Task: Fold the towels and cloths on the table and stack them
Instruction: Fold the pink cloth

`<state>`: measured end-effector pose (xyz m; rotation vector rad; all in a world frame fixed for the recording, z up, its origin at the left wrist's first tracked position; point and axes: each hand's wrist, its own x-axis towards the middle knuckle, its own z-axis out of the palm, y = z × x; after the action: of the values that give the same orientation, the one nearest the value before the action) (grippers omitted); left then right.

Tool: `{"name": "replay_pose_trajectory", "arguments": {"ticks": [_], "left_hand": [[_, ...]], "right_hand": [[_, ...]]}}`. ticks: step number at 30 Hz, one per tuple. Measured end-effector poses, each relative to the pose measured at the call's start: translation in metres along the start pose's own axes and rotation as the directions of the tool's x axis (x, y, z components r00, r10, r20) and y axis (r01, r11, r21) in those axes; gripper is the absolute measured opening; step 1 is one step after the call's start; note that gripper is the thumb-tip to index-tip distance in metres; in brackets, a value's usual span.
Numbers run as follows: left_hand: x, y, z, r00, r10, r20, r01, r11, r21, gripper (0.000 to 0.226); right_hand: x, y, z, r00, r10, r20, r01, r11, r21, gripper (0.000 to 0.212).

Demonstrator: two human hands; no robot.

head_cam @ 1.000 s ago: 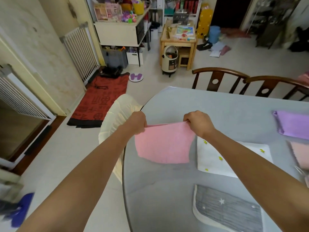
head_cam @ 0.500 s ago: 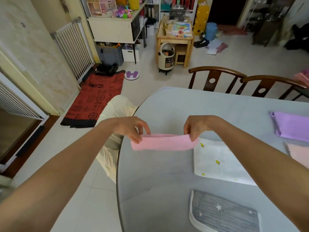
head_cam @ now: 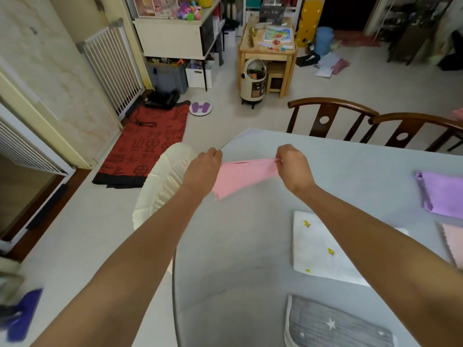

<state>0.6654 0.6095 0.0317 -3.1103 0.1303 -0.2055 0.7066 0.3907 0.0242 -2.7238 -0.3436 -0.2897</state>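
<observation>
Head view: left hand (head_cam: pixel 204 170) and right hand (head_cam: pixel 292 165) each pinch a top corner of the pink cloth (head_cam: pixel 240 177), fingers curled on it (stretched taut, hanging above the table (head_cam: pixel 250 246)), near a white towel (head_cam: pixel 323 246).

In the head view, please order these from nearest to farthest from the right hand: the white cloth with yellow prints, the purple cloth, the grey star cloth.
Measured from the right hand:
1. White cloth with yellow prints, just below the hand, toward the person.
2. Purple cloth, off to the right near the table's edge of view.
3. Grey star cloth, lowest in the picture, closest to the person.
</observation>
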Motion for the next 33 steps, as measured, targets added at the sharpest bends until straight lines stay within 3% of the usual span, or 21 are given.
{"name": "replay_pose_trajectory", "arguments": {"ticks": [6,10,13,14,18,21,23,25,29,31,33], "left_hand": [[-0.039,-0.003,0.034,0.992,0.109,-0.064,-0.098,0.982,0.159,0.051],[-0.08,0.014,0.087,0.969,0.053,0.242,-0.078,0.992,0.094,0.045],[-0.125,0.024,0.127,0.9,0.065,0.431,-0.089,0.995,0.035,0.039],[-0.14,0.026,0.136,0.894,0.089,0.438,-0.104,0.994,0.01,0.036],[-0.17,0.023,0.158,0.868,0.229,0.442,-0.244,0.969,-0.022,0.039],[-0.179,0.023,0.145,0.846,0.348,0.403,-0.356,0.933,-0.058,0.031],[-0.186,0.024,0.134,0.776,0.375,0.507,-0.376,0.921,-0.106,0.019],[-0.193,0.02,0.139,0.692,0.358,0.627,-0.363,0.923,-0.126,0.029],[-0.195,0.013,0.13,0.528,0.37,0.764,-0.28,0.926,-0.254,0.017],[-0.194,0.01,0.126,0.417,0.356,0.836,-0.135,0.934,-0.33,0.01],[-0.193,0.006,0.119,0.341,0.345,0.875,0.118,0.907,-0.403,0.029]], "right_hand": [[-0.04,0.009,0.028,0.994,-0.051,0.093,0.056,0.997,-0.053,0.014],[-0.092,0.02,0.077,0.957,-0.023,0.288,0.073,0.984,-0.164,0.025],[-0.137,0.029,0.113,0.828,-0.051,0.559,0.21,0.952,-0.224,0.033],[-0.151,0.031,0.121,0.804,-0.085,0.588,0.263,0.939,-0.223,0.036],[-0.181,0.034,0.128,0.764,-0.273,0.584,0.508,0.813,-0.285,0.031],[-0.2,0.032,0.121,0.712,-0.364,0.601,0.598,0.762,-0.247,0.027],[-0.213,0.029,0.121,0.654,-0.388,0.65,0.591,0.798,-0.117,0.039],[-0.228,0.035,0.125,0.601,-0.379,0.704,0.518,0.855,0.018,0.036],[-0.232,0.032,0.112,0.482,-0.244,0.841,0.25,0.959,0.135,0.035],[-0.226,0.024,0.104,0.437,-0.255,0.862,0.225,0.959,0.169,0.015],[-0.218,0.02,0.096,0.418,-0.26,0.871,0.186,0.962,0.198,0.036]]}}
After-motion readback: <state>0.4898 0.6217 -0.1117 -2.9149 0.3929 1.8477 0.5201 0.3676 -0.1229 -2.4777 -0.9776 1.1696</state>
